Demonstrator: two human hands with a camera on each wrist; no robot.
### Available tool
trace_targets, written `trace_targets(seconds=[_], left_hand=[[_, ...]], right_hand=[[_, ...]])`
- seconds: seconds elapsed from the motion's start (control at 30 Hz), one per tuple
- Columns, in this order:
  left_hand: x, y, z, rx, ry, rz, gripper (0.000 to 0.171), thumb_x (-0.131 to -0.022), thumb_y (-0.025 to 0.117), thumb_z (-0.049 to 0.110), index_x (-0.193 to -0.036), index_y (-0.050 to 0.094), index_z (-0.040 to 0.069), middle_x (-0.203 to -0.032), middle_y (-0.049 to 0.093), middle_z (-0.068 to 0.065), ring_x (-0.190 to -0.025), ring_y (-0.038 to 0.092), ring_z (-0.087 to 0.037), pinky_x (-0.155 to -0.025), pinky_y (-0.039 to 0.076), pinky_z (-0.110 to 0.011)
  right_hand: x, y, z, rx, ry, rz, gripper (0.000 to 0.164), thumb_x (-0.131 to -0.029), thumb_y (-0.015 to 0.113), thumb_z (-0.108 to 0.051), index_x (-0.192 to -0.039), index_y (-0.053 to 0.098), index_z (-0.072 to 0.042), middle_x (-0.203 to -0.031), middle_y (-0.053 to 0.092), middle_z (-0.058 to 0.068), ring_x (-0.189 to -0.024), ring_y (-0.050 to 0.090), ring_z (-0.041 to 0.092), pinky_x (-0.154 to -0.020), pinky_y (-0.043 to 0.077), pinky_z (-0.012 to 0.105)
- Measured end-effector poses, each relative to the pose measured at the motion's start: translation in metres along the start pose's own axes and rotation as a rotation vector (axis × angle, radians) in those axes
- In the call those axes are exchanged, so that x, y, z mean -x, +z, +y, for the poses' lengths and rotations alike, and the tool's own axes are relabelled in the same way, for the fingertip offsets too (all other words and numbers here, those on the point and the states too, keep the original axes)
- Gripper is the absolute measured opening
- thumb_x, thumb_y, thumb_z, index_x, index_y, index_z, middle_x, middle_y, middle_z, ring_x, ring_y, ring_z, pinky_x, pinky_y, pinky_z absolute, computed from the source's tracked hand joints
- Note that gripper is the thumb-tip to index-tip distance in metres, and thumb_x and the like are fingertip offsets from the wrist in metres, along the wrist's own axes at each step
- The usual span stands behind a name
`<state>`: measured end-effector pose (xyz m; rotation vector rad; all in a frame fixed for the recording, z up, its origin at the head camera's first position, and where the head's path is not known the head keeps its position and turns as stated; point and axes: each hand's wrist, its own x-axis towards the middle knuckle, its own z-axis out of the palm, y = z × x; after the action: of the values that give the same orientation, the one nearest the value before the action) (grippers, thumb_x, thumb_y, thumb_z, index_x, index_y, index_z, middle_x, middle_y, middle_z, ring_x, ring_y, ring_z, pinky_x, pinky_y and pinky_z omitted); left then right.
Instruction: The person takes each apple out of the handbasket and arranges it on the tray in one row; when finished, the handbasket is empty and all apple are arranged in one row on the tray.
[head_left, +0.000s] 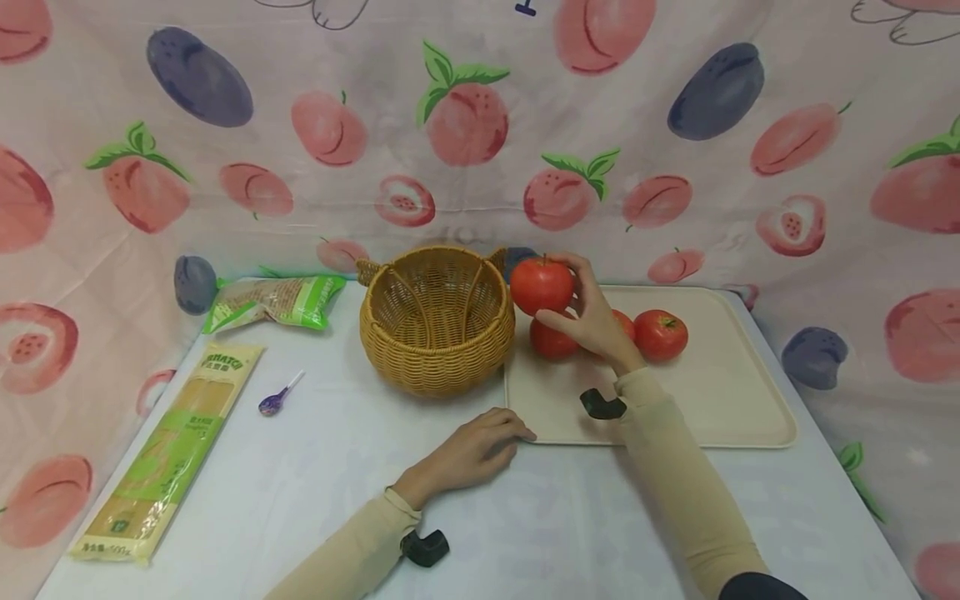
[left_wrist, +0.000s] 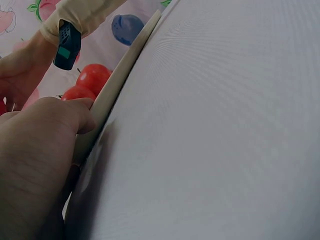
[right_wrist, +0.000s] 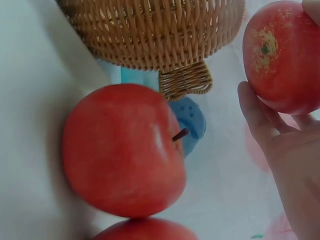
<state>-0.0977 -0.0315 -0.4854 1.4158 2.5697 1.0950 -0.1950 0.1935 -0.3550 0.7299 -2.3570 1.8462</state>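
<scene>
A red apple (head_left: 541,286) is held up in my right hand (head_left: 592,321), thumb and fingers around its side, beside the basket's right rim. In the right wrist view the held apple (right_wrist: 282,57) shows its blossom end, with fingertips against its skin. Under that hand, several more apples (head_left: 661,336) sit on the beige tray (head_left: 720,400); one is partly hidden by the hand. The round wicker basket (head_left: 435,367) stands left of the tray, and its visible inside holds nothing. My left hand (head_left: 472,450) rests palm down, fingertips right at the tray's near left corner.
At the left lie a pack of spaghetti (head_left: 168,450), a small purple spoon (head_left: 273,403) and a green-and-clear food bag (head_left: 273,302). A fruit-print cloth (head_left: 465,200) hangs behind the white table (head_left: 300,483). The basket has small woven ears at its sides.
</scene>
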Motion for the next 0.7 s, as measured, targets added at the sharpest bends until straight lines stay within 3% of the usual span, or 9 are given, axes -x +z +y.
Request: trace_targets(seconds=[0.23,0.47,0.53,0.7], left_hand=[[0.000,0.000,0.000,0.002,-0.018,-0.004,0.029,-0.095,0.051,0.013,-0.119,0.062,0.024,-0.113,0.056,0.013,-0.112,0.050,-0.001,-0.096,0.045,-0.024],[0.000,-0.001,0.001,0.000,-0.007,-0.002,0.029,-0.095,0.052,0.013,-0.120,0.061,0.023,-0.114,0.056,0.012,-0.112,0.051,-0.003,-0.096,0.045,-0.024],[0.000,-0.001,0.001,-0.001,-0.003,-0.003,0.029,-0.095,0.051,0.013,-0.120,0.061,0.023,-0.114,0.056,0.011,-0.112,0.051,-0.004,-0.096,0.045,-0.024],[0.000,-0.003,0.002,-0.008,0.006,0.000,0.029,-0.094,0.052,0.012,-0.120,0.061,0.023,-0.114,0.057,0.010,-0.112,0.052,-0.005,-0.096,0.045,-0.024]], right_hand=[[0.007,-0.007,0.007,-0.012,0.021,0.012,0.074,-0.081,0.067,0.001,-0.141,0.025,-0.005,-0.147,0.033,0.009,-0.127,0.043,0.022,-0.101,0.045,0.045],[0.015,-0.014,0.013,-0.011,0.036,0.048,0.074,-0.082,0.068,-0.001,-0.142,0.024,-0.006,-0.144,0.035,0.005,-0.125,0.043,0.016,-0.099,0.045,0.027],[0.018,-0.015,0.014,-0.015,0.028,0.056,0.074,-0.081,0.067,0.002,-0.141,0.024,-0.005,-0.144,0.035,0.007,-0.126,0.042,0.014,-0.101,0.043,0.028],[0.026,-0.019,0.015,0.022,0.051,0.076,0.075,-0.080,0.067,0.003,-0.141,0.025,-0.004,-0.144,0.034,0.009,-0.127,0.039,0.014,-0.107,0.036,0.044]])
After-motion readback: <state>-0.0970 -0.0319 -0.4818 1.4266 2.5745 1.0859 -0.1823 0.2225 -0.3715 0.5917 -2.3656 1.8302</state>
